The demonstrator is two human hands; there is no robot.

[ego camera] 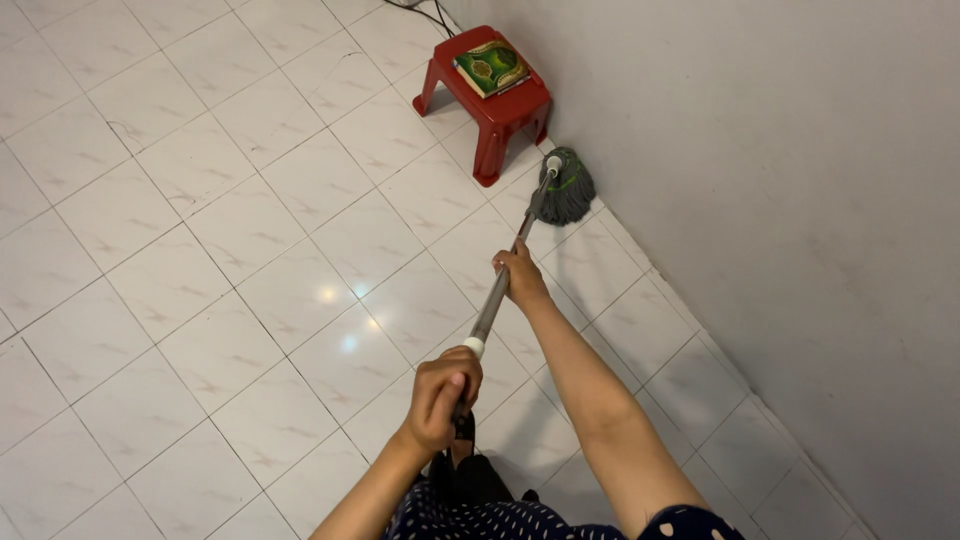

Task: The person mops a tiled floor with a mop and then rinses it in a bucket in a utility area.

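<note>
Both hands, the left hand (442,392) and right hand (520,277), grip a mop (563,187) pressed where the tiled floor (220,230) meets the wall (780,200), its head liable to knock the nearby red stool (487,105).

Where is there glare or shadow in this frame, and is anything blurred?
Head view: ceiling lights glare as three bright spots on the glossy floor, left of the mop handle. Soft shadows fall beside the mop head at the wall and under the stool. Both the left hand and right hand look sharp; lines bend slightly toward the edges.
</note>
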